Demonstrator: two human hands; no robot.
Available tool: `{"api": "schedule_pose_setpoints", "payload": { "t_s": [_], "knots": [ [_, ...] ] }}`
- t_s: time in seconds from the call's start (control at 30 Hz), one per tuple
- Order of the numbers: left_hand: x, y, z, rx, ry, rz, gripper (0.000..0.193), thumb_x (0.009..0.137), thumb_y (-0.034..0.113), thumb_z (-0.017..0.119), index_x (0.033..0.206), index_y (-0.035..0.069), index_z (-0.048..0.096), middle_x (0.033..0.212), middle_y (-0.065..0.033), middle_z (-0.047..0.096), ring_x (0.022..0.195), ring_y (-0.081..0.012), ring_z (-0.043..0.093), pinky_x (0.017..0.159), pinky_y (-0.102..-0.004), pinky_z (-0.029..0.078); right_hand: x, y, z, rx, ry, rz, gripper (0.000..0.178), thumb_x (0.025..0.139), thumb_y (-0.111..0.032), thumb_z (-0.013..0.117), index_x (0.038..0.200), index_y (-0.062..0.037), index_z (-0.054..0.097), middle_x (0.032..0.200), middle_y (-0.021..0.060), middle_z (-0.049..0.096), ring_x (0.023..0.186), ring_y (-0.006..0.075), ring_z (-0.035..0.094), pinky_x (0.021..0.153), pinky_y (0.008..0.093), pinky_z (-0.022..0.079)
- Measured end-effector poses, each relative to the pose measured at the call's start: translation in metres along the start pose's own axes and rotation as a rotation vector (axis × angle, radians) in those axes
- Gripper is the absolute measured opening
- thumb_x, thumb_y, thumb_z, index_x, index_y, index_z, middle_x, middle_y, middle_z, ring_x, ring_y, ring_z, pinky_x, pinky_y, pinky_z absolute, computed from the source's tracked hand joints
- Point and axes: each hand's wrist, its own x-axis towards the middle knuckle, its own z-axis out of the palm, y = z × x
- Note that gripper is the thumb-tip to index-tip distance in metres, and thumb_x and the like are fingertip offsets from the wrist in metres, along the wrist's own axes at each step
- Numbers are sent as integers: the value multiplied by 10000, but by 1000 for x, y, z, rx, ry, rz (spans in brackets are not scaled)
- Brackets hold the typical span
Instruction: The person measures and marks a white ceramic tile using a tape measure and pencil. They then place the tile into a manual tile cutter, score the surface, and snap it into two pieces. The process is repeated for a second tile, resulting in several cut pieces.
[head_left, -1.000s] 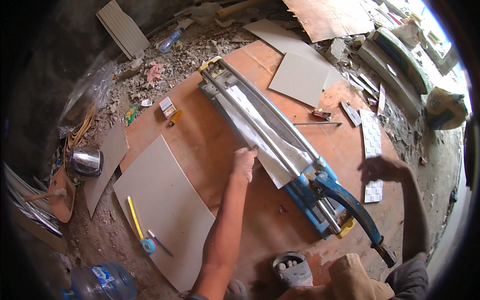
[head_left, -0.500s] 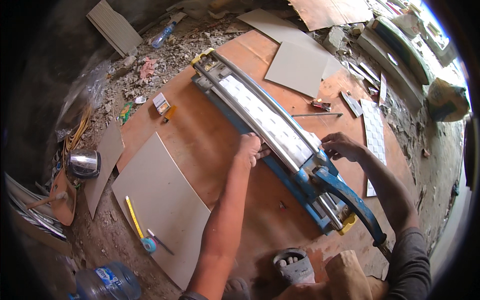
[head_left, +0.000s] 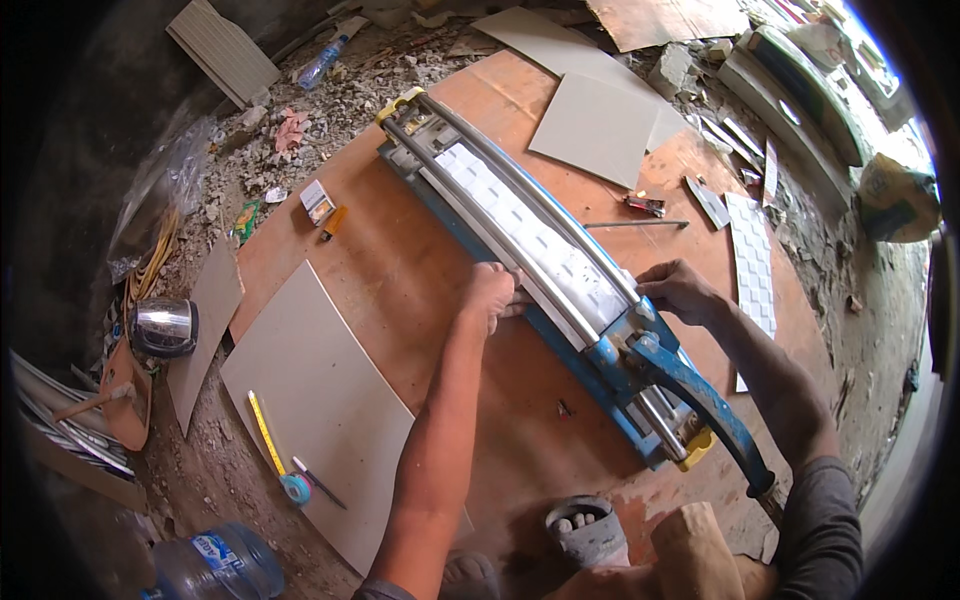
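1. Tile (head_left: 545, 240) was set in cutter (head_left: 703, 398), aligned from 11 to 5 o'clock.
2. Left hand (head_left: 490, 292) was placed with it toward 1; right hand (head_left: 684, 290), toward 10, neither clearly nearer.
3. Neither grip's closure could be told.

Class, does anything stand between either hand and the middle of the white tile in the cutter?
Yes: two metal rails of the cutter run above the white tile, one nearer the left hand, the other nearer the right hand.
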Motion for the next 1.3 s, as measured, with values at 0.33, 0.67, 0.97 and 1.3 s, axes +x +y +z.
{"api": "schedule_pose_setpoints", "payload": {
  "t_s": [0.33,0.67,0.97,1.3],
  "knots": [
    [6,21,-8,458,113,54,430,999,221,532,1203,-157,549,1056,-258,677,686,-280,738,493,-328,491,3,-3,12,-67,60,-37,259,833,-76,745,1051,60,719,895,103,718,739,138,674,665,252,565],
    [9,17,-6,268,101,118,425,958,158,572,1174,-207,540,1088,-264,664,693,-300,728,585,-342,574,9,-5,13,-251,127,-42,205,806,-94,741,965,37,740,834,85,716,716,150,677,648,279,571],
    [24,6,-17,304,68,29,256,1010,241,549,1010,-5,622,840,-90,705,632,-176,684,529,-324,535,17,-1,16,-353,171,-54,171,831,-63,707,972,29,739,810,59,707,674,122,643,600,270,539],
    [17,11,-11,430,98,-8,329,1008,328,576,1026,8,650,856,-96,734,607,-147,647,575,-349,510,13,-5,29,-329,279,-105,184,840,-76,725,973,50,744,824,81,721,681,115,643,604,258,524]
  ]
}}
